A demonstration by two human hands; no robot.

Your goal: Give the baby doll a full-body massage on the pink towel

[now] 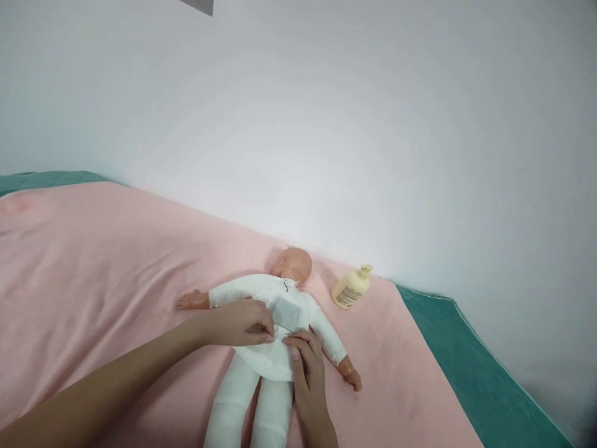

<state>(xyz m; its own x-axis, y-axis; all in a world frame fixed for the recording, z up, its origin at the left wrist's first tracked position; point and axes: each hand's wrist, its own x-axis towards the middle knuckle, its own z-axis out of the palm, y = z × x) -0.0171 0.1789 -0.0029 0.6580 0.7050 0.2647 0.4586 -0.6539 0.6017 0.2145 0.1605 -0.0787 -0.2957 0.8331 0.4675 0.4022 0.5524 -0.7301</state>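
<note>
Head view: we see the doll (273, 362) lying on the pink cloth (140, 249), left of the pump bottle (352, 289). Our left hand (240, 322) bends beside the grey patch (286, 314), our right hand (311, 364) just near of it; whether either grip pinches anything, we cannot tell. We judge the doll light and soft-bodied, best held around its middle.
</note>
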